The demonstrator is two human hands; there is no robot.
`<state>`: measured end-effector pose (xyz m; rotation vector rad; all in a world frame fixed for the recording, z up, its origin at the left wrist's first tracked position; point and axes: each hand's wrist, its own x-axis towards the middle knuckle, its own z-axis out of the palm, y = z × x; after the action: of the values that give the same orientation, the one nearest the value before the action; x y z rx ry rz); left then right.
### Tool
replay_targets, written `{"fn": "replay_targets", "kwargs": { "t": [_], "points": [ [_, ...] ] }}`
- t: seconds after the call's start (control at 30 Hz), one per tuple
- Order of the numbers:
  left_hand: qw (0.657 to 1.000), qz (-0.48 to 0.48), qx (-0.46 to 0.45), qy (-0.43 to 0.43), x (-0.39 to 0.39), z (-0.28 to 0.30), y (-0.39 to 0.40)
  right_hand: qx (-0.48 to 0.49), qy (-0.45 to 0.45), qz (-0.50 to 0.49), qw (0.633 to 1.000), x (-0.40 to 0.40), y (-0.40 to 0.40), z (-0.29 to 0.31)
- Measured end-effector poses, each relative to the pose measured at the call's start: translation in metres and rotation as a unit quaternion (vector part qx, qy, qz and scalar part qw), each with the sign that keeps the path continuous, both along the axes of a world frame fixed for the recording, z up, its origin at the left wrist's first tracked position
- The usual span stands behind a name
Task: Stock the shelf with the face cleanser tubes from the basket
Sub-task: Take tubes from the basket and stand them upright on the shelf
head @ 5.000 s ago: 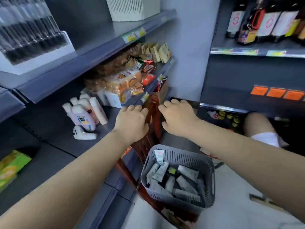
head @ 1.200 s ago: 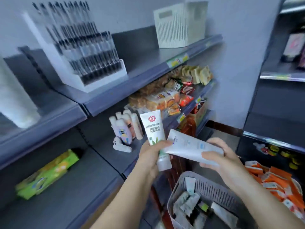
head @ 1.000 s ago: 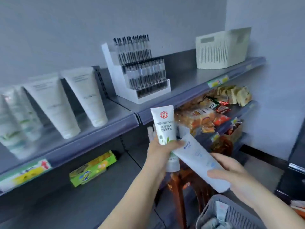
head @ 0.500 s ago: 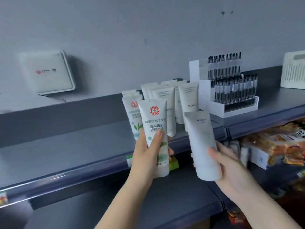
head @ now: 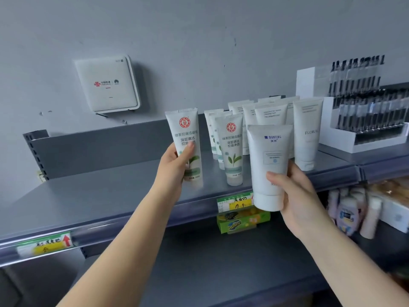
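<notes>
My left hand (head: 174, 165) grips a white green-tea cleanser tube (head: 184, 138) with a red round logo, held upright, cap down, over the grey shelf (head: 106, 196), left of the row. My right hand (head: 296, 196) holds a plain white tube with blue print (head: 269, 160) upright in front of the shelf's edge. Several cleanser tubes (head: 232, 151) stand on the shelf, green-tea ones on the left and plain white ones (head: 306, 134) on the right. The basket is out of view.
A white router box (head: 107, 84) hangs on the wall above the shelf. A white display of black pens (head: 363, 109) stands on the shelf at the right. On the lower shelf lie a green box (head: 241, 221) and small lotion bottles (head: 352, 213). Price labels (head: 234, 203) sit on the shelf rail.
Both hands lifted the two tubes from the basket up to the shelf. In the last half second my left hand moved its tube left and onward over the shelf, beside the standing row.
</notes>
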<state>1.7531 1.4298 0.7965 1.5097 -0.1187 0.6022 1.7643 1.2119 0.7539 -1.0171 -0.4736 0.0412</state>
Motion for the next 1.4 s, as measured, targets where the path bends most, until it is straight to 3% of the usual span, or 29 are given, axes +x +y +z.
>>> {"fn": "replay_targets", "kwargs": {
  "t": [0.13,0.73,0.83,0.93,1.03,1.13,1.23,1.4],
  "points": [
    [0.999,0.002,-0.025,0.047,0.019,-0.008,-0.001,-0.01,-0.001,0.002,1.0,0.006,0.001,0.002],
    [0.991,0.018,0.064,0.115,0.022,-0.009,-0.006,-0.083,-0.039,0.07,0.993,0.016,0.011,0.003],
    [0.99,0.07,0.081,0.089,0.016,-0.012,-0.002,-0.093,-0.052,0.086,0.991,0.014,0.017,0.008],
    [0.987,0.157,0.041,0.018,-0.004,-0.011,0.006,-0.107,-0.076,0.11,0.985,0.009,0.03,0.015],
    [0.995,0.083,-0.008,-0.048,-0.03,-0.006,0.017,-0.141,-0.098,0.104,0.98,-0.001,0.055,0.021],
    [0.998,0.003,0.03,-0.055,-0.054,-0.001,0.024,-0.174,-0.111,0.089,0.974,-0.012,0.084,0.025],
    [0.995,0.012,0.094,-0.036,-0.07,0.002,0.034,-0.197,-0.117,0.087,0.97,-0.018,0.111,0.029],
    [0.995,0.058,0.085,-0.01,-0.07,0.007,0.066,-0.262,-0.138,0.038,0.954,-0.014,0.149,0.035]
  ]
}}
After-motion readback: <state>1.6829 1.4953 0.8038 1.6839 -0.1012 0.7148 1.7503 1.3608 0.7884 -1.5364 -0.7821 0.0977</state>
